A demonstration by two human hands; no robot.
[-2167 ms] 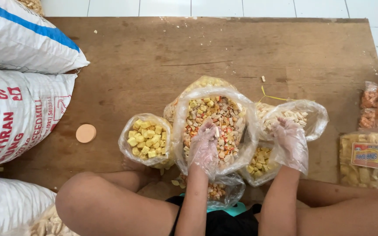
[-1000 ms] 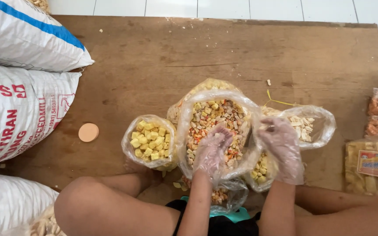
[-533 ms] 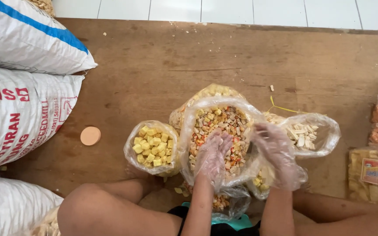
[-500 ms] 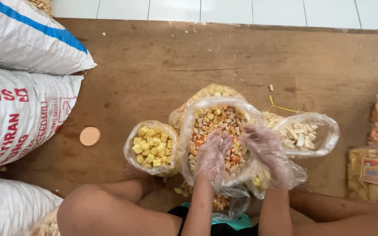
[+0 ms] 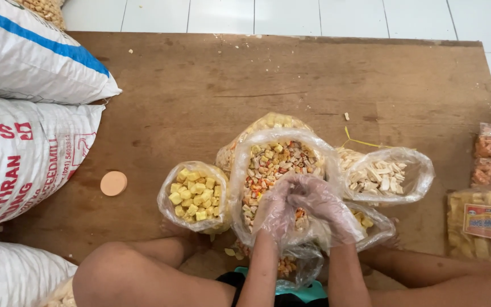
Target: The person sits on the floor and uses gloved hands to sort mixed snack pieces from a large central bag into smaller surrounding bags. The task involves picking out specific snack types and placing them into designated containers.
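I sit at a wooden board (image 5: 200,85) with both hands in thin clear gloves. My left hand (image 5: 273,211) is inside a big open clear bag of mixed coloured snacks (image 5: 279,160), its fingers curled into the mix. My right hand (image 5: 326,209) is over the same bag at its near right side, fingers bent and touching the left hand. What the right hand holds is hidden. A bag of yellow cubes (image 5: 194,194) stands left of my hands. A bag of pale sticks (image 5: 387,177) lies to the right.
Another snack bag (image 5: 268,121) stands behind the mixed one, and smaller ones (image 5: 370,223) lie by my lap. Big woven sacks (image 5: 29,148) line the left edge. A tan round disc (image 5: 113,183) lies on the board. Sealed snack packets (image 5: 484,224) sit at the right edge.
My right hand has come off the mixed bag's right rim and moved left over the bag to meet my left hand, which stays in the mix.
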